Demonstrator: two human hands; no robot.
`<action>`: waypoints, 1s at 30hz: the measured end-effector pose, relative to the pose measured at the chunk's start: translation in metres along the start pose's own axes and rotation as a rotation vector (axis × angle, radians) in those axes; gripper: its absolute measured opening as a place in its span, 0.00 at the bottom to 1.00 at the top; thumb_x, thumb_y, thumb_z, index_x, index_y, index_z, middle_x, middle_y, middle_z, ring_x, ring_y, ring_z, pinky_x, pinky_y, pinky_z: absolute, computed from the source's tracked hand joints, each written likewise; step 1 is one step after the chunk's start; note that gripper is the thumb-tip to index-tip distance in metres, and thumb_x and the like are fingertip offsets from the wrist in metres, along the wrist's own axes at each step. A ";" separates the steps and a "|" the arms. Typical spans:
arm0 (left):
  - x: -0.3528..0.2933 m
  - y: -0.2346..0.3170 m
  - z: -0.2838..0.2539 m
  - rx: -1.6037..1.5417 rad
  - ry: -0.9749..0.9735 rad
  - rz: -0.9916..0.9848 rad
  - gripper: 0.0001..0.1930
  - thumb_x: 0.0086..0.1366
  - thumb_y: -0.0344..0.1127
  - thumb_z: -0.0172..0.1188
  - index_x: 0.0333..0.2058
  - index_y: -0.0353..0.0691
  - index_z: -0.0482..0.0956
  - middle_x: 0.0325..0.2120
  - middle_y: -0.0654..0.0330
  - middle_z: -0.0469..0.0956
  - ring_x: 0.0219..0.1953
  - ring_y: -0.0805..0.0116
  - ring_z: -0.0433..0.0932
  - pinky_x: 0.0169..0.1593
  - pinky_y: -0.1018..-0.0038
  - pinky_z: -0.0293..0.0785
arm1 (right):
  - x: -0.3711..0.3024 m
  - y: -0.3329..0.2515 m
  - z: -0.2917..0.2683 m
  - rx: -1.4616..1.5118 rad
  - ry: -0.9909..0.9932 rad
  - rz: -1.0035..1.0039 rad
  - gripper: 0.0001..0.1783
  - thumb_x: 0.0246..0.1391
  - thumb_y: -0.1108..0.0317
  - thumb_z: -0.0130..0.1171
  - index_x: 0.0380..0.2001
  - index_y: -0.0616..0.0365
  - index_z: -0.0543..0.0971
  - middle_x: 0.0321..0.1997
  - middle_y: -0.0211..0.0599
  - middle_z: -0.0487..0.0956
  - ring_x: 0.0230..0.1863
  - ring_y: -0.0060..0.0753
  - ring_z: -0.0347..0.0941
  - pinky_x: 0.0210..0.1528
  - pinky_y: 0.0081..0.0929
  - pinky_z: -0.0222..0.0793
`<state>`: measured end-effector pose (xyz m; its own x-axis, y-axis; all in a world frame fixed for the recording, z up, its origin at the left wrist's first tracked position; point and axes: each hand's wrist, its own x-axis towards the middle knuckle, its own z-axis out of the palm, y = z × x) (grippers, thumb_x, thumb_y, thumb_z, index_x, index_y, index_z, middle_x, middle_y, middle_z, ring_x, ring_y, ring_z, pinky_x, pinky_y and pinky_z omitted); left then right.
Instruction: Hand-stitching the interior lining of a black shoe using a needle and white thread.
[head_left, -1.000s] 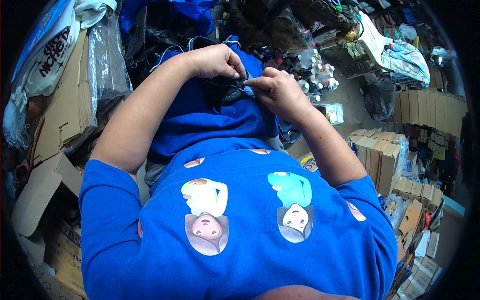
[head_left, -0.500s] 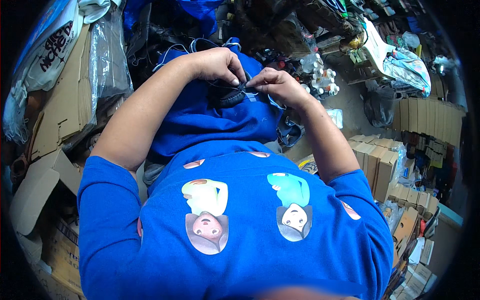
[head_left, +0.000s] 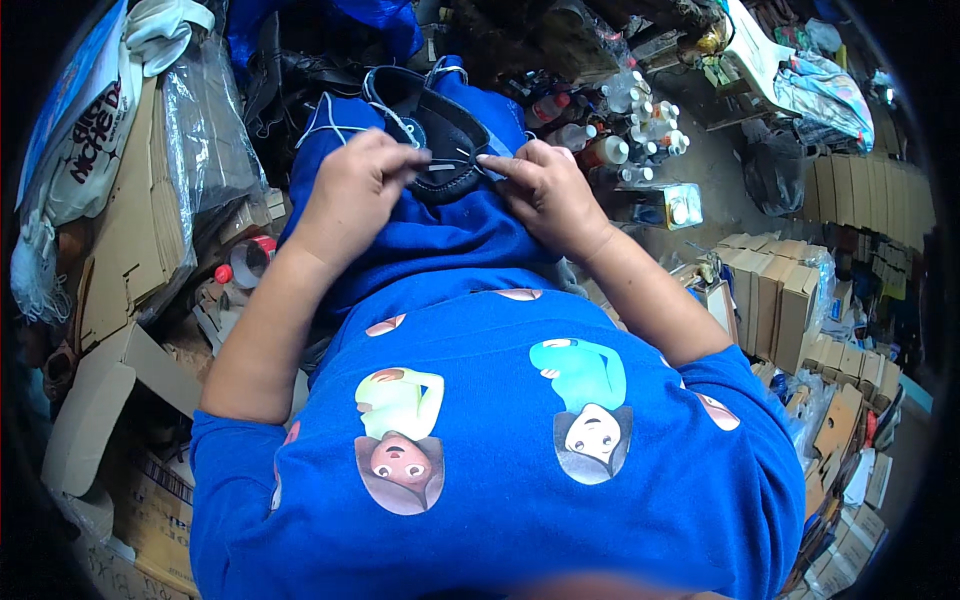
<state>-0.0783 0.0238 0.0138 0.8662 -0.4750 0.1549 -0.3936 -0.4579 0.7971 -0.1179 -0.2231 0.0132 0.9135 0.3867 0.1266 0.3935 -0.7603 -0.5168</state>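
A dark shoe lies on my lap over blue cloth, its rounded toe toward me and its opening facing up. Pale thread runs across the toe end, and loose white strands trail beside the shoe. My left hand is closed at the shoe's left side, fingertips pinched on the thread and slightly smeared by motion. On the other side, my right hand pinches the shoe's edge between thumb and forefinger. Whether a needle is in either hand is too small to tell.
Several bottles stand on the floor to the far right, with a metal can nearer. Stacked cardboard boxes fill the right side. At left are flat cardboard, plastic sheeting and a red-capped bottle.
My left hand has drawn back left and toward me, away from the right hand. More of the shoe's opening now shows. The right hand stays at its edge.
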 end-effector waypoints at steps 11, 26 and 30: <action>0.016 -0.017 0.014 0.154 0.049 0.168 0.11 0.53 0.27 0.63 0.35 0.52 0.85 0.22 0.63 0.67 0.30 0.65 0.67 0.38 0.71 0.66 | 0.016 0.022 -0.015 0.440 -0.289 0.225 0.17 0.53 0.75 0.56 0.45 0.46 0.81 0.33 0.31 0.69 0.39 0.27 0.67 0.47 0.22 0.63; 0.019 -0.023 0.014 0.119 -0.052 0.094 0.12 0.51 0.27 0.64 0.34 0.52 0.85 0.22 0.63 0.65 0.30 0.65 0.66 0.37 0.70 0.66 | 0.035 0.031 -0.021 0.523 -0.382 0.308 0.14 0.53 0.75 0.57 0.42 0.49 0.83 0.34 0.28 0.71 0.41 0.24 0.66 0.48 0.20 0.62; 0.020 -0.024 0.016 0.158 -0.051 0.124 0.12 0.51 0.27 0.64 0.34 0.51 0.85 0.21 0.63 0.67 0.30 0.65 0.67 0.37 0.70 0.66 | 0.035 0.035 -0.019 0.528 -0.401 0.293 0.15 0.53 0.75 0.57 0.43 0.50 0.83 0.35 0.29 0.71 0.41 0.24 0.67 0.48 0.21 0.62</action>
<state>-0.0566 0.0131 -0.0112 0.7930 -0.5706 0.2133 -0.5432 -0.5040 0.6715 -0.0700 -0.2465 0.0155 0.8254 0.4444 -0.3482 -0.0569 -0.5481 -0.8345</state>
